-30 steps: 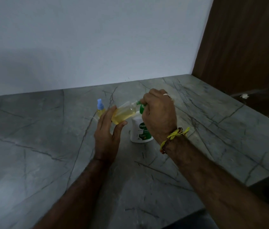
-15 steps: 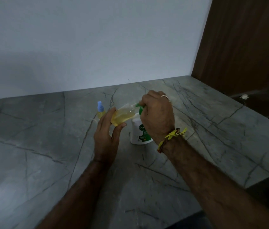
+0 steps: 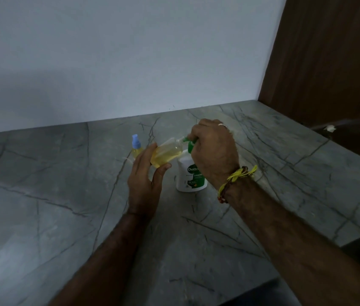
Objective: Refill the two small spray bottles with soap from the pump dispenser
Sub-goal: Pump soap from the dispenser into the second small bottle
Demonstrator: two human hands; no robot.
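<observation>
My left hand [image 3: 144, 184] holds a small clear spray bottle [image 3: 167, 152] with no cap, tilted so its open neck points right at the green pump nozzle [image 3: 189, 144]. The bottle holds yellow liquid. My right hand [image 3: 213, 151] sits closed over the green pump head of the white soap dispenser [image 3: 189, 177], which stands upright on the grey marble counter [image 3: 64, 206]. A second small spray bottle [image 3: 136, 147] with a light blue cap and yellow liquid stands upright behind my left hand.
A white wall runs along the back of the counter. A brown wooden panel [image 3: 329, 58] rises at the right. The counter's front right edge drops off near my right forearm. A dark lower surface with a small white object [image 3: 330, 128] lies at far right.
Both hands keep their grips with the open bottle's neck at the pump nozzle. The view has shifted slightly; nothing else has visibly moved.
</observation>
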